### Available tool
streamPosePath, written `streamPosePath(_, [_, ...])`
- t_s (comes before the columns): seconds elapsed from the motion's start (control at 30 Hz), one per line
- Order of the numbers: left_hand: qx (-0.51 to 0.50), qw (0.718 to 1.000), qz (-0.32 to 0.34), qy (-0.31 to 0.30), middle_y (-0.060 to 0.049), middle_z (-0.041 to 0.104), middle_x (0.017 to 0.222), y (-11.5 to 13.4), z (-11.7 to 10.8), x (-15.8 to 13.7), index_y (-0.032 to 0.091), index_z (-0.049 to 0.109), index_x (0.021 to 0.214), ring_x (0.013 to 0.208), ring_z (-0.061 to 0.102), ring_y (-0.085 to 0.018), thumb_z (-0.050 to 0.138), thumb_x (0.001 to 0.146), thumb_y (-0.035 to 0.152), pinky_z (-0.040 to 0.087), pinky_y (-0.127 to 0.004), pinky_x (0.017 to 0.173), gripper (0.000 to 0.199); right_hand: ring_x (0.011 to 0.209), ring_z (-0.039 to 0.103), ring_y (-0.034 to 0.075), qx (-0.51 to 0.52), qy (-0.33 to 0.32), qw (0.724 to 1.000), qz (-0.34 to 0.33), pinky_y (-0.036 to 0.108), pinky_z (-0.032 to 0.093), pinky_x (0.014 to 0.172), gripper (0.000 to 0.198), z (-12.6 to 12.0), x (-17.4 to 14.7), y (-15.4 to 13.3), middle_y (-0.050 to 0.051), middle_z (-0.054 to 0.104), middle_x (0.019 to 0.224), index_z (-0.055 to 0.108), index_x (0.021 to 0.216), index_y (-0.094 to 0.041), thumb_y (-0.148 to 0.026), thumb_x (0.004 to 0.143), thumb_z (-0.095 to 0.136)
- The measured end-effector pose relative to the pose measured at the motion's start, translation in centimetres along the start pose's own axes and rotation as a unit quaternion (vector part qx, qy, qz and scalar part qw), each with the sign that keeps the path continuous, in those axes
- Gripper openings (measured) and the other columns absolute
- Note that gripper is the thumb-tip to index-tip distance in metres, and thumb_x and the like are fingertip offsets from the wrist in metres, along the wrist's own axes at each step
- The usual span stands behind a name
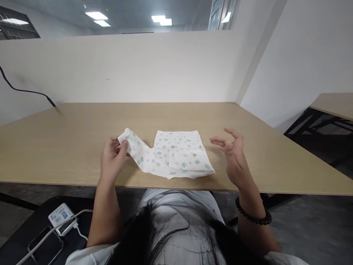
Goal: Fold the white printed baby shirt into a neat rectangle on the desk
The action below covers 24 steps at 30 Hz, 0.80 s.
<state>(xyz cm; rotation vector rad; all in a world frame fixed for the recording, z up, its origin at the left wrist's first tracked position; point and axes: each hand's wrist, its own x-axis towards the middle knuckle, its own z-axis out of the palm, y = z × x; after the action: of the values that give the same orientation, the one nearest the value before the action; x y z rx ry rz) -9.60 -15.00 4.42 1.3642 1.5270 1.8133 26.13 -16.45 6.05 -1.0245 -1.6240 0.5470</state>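
A small white garment (182,158) with green and pink prints lies on the wooden table in front of me. Its main part is spread and partly folded over, with a crease across the middle. One narrow tube, a sleeve or a leg, I cannot tell which, stretches to the left. My left hand (113,156) pinches the end of that tube between thumb and fingers and raises it off the tabletop. To the right of the garment, my right hand (230,151) hovers apart from it, fingers spread and holding nothing. A dark beaded bracelet circles the right wrist.
The table (110,114) meets a white partition (143,70) at its back edge. A black cable (30,91) hangs at the left. Below left, a white power bank (62,219) with a white cord rests on a black seat. Another table (335,103) stands far right.
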Motion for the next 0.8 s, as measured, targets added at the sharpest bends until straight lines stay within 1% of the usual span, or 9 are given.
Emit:
streamPosePath(0.1, [0.015,0.997,0.054,-0.048,-0.008,0.07,0.108,1.5,2.8,-1.6,0.022,0.049,0.11,0.076,0.071,-0.018,0.058,0.089,0.046,0.057,-0.025,0.055,0.032,0.138,0.047,0.031,-0.079,-0.125,0.988,0.044,0.054,0.038,0.114,0.06,0.8,-0.3,1.3,0.015,0.054,0.143,0.036,0.146,-0.026,-0.062,0.099,0.032])
streamPosePath(0.17, [0.063,0.977,0.095,-0.183,-0.01,0.068,0.119,3.0,4.4,-3.2,0.025,0.05,0.122,0.093,0.072,-0.021,0.051,0.095,0.047,0.061,-0.03,0.067,0.035,0.145,0.036,0.032,-0.117,-0.219,0.967,0.049,0.055,0.03,0.119,0.062,1.7,-0.8,1.9,0.014,0.046,0.152,0.041,0.146,-0.024,-0.062,0.098,0.036])
streamPosePath(0.23, [0.127,0.899,0.162,-0.388,-0.012,0.057,0.141,4.6,5.3,-4.7,0.027,0.047,0.137,0.124,0.061,-0.028,0.057,0.093,0.049,0.057,-0.04,0.095,0.05,0.149,0.029,0.032,-0.14,-0.235,0.961,0.047,0.056,0.025,0.121,0.066,2.4,-1.3,2.4,0.015,0.041,0.156,0.039,0.149,-0.021,-0.063,0.098,0.035])
streamPosePath(0.3, [0.176,0.813,0.224,-0.507,-0.012,0.039,0.158,5.5,5.3,-5.6,0.029,0.037,0.15,0.146,0.036,-0.033,0.064,0.087,0.055,0.039,-0.049,0.116,0.073,0.151,0.024,0.033,-0.159,-0.187,0.968,0.051,0.058,0.023,0.121,0.069,2.7,-1.7,2.8,0.015,0.037,0.158,0.034,0.153,-0.019,-0.062,0.099,0.03])
streamPosePath(0.33, [0.197,0.793,0.241,-0.524,-0.011,0.03,0.163,5.6,5.0,-5.8,0.03,0.029,0.155,0.151,0.025,-0.033,0.065,0.086,0.057,0.03,-0.052,0.121,0.082,0.151,0.021,0.033,-0.169,-0.163,0.971,0.05,0.06,0.022,0.121,0.069,2.6,-1.9,3.0,0.015,0.036,0.159,0.031,0.155,-0.02,-0.062,0.1,0.029])
streamPosePath(0.4, [0.24,0.796,0.239,-0.503,-0.009,0.018,0.166,5.0,4.1,-5.8,0.031,0.014,0.16,0.154,0.012,-0.031,0.059,0.089,0.06,0.019,-0.054,0.124,0.088,0.152,0.016,0.035,-0.192,-0.156,0.968,0.039,0.063,0.02,0.12,0.068,2.4,-2.1,3.2,0.014,0.033,0.161,0.03,0.156,-0.022,-0.061,0.1,0.029])
streamPosePath(0.53, [0.331,0.788,0.189,-0.483,-0.01,0.018,0.166,2.0,2.1,-5.5,0.026,0.014,0.16,0.154,0.01,-0.031,0.05,0.093,0.062,0.013,-0.056,0.124,0.085,0.151,0.019,0.037,-0.249,-0.269,0.93,0.021,0.066,0.019,0.117,0.067,1.6,-2.5,3.4,0.011,0.035,0.16,0.036,0.154,-0.027,-0.064,0.098,0.034])
streamPosePath(0.67, [0.346,0.772,0.21,-0.49,-0.009,0.027,0.163,0.9,0.2,-6.3,0.028,0.026,0.158,0.152,0.021,-0.03,0.058,0.088,0.062,0.017,-0.053,0.124,0.084,0.15,0.023,0.037,-0.264,-0.339,0.903,0.005,0.064,0.019,0.119,0.076,-0.3,-3.2,2.8,0.01,0.034,0.161,0.041,0.153,-0.028,-0.069,0.089,0.051])
streamPosePath(0.8, [0.301,0.772,0.235,-0.507,-0.002,0.047,0.154,1.7,-2.2,-7.2,0.038,0.038,0.152,0.145,0.038,-0.027,0.061,0.093,0.043,0.035,-0.047,0.118,0.064,0.148,0.03,0.037,-0.214,-0.409,0.887,-0.01,0.055,0.03,0.118,0.092,-3.4,-4.7,2.1,0.007,0.037,0.16,0.041,0.152,-0.035,-0.064,0.072,0.076])
